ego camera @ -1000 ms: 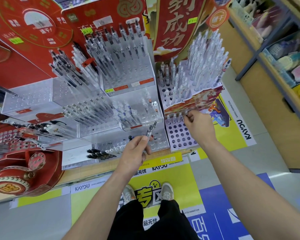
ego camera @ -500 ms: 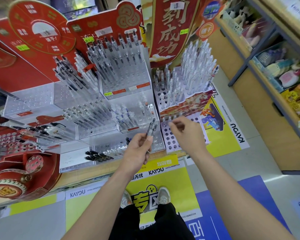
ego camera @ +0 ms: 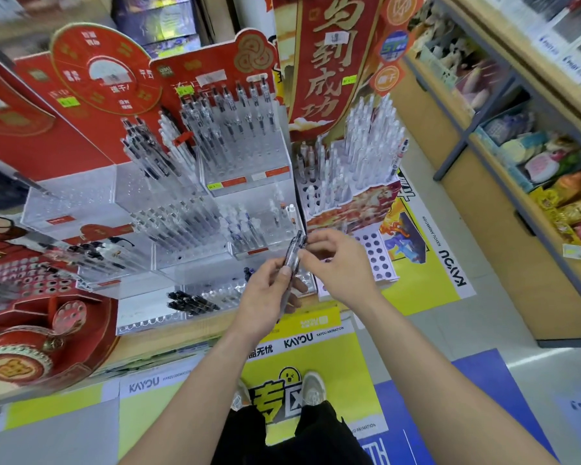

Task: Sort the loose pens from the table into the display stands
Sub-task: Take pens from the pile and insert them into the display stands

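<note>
**Head view: both hands on a small bunch of clear pens in front of the stands**

Near the middle of the frame the left hand (ego camera: 265, 297) grips the clear pens (ego camera: 294, 253) by their lower half. Its fingers are curled round the barrels and the thumb is pressed along them. The pens tilt with their dark clip ends toward 1 o'clock. How many there are is hard to tell, perhaps two.

The right hand (ego camera: 341, 266) meets them from 3 o'clock. Its thumb and fingertips are closed in a pinch on the upper part of the bunch, and the other fingers are bent.

The pens are held in the air above the front edge of the wooden table (ego camera: 155, 347), touching no stand.

At 10 o'clock from the hands rises the tiered clear acrylic stand (ego camera: 81, 203), several of its rows filled with upright pens. At 1 o'clock is the white perforated stand (ego camera: 376, 256): its back rows are packed with white pens and its front holes are open.

Loose black pens (ego camera: 190, 301) lie on the table at 9 o'clock from the left hand, just beside the acrylic stand's lowest tier.

A red drum-shaped display (ego camera: 17, 360) sits at 8 o'clock in the frame.
</note>
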Available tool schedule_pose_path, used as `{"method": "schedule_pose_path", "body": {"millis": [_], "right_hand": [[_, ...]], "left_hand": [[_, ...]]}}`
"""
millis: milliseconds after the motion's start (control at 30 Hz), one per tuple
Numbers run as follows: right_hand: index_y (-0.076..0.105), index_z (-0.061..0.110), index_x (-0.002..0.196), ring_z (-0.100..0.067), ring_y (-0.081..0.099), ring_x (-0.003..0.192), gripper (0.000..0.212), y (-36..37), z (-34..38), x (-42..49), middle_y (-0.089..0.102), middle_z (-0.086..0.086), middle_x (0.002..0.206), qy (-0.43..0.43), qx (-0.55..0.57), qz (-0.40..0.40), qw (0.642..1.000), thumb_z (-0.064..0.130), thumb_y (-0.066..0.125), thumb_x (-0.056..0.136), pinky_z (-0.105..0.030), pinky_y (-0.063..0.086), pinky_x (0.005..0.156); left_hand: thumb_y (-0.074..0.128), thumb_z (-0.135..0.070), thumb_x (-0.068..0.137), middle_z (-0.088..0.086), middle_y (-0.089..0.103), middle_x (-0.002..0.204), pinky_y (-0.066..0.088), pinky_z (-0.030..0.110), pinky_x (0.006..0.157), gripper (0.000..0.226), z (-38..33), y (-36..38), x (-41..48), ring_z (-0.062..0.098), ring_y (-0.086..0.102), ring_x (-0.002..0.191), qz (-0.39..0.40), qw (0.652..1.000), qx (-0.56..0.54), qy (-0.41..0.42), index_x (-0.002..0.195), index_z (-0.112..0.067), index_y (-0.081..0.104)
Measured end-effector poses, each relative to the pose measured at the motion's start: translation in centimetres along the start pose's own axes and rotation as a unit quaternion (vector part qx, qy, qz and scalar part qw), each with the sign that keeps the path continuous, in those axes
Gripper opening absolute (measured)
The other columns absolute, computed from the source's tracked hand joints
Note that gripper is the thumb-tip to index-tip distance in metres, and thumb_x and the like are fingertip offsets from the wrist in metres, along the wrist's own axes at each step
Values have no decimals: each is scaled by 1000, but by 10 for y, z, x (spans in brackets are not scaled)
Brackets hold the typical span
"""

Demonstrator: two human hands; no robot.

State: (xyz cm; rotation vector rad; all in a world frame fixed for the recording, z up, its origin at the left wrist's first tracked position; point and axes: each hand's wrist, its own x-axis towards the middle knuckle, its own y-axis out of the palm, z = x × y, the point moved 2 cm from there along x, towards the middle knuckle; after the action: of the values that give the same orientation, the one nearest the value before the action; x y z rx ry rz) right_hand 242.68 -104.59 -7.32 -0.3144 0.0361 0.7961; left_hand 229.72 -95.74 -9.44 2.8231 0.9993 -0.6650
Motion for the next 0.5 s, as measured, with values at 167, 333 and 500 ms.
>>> {"method": "schedule_pose_path", "body": {"millis": [167, 333, 500], "right_hand": [[66, 29, 102, -2, 66, 76, 21, -2, 29, 5, 71, 9, 86, -40, 36, -12, 998, 15, 76, 89, -19, 54, 73], [72, 17, 115, 0, 66, 85, 22, 27, 81, 14, 70, 16, 94, -129, -11, 38, 991, 22, 72, 93, -17, 52, 79], [69, 21, 113, 2, 65, 80, 19, 77, 141, 29, 67, 20, 88, -202, -37, 71, 976, 23, 71, 94, -13, 51, 70]], "left_hand": [[55, -12, 104, 12, 77, 95, 61, 32, 72, 8, 4, -35, -9, 17, 73, 72, -90, 995, -29, -17, 108, -11, 62], [56, -12, 104, 2, 67, 70, 40, 28, 51, 6, -7, -95, -31, 12, 47, 48, -147, 989, 5, 3, 101, -12, 61], [53, -19, 105, -1, 55, 64, 24, 19, 41, 17, -22, -151, -56, 6, 33, 41, -209, 977, -50, 5, 104, -12, 69]]}}
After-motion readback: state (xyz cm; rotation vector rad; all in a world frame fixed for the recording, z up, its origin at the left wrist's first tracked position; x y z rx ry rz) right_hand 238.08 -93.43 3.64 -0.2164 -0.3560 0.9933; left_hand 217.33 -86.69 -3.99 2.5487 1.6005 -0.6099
